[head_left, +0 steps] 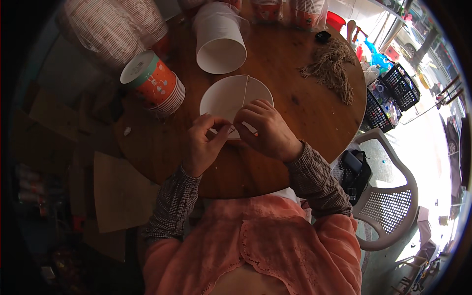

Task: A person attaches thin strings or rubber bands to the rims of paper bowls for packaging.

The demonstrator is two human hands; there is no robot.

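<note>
A white paper bowl [227,96] rests on a round wooden table [295,113], its opening facing me. A thin string [244,91] runs across the bowl's mouth down to my fingers. My left hand [202,143] pinches at the bowl's near rim. My right hand [265,129] grips the same rim beside it, fingers curled over the string's end. Both hands touch at the bowl's lower edge.
A stack of orange patterned paper cups [156,83] lies on its side at the left. White cup stacks [220,39] in plastic wrap lie behind the bowl. A bundle of dry straw-coloured fibre [332,66] lies at the right. A white plastic chair [393,196] stands beside the table.
</note>
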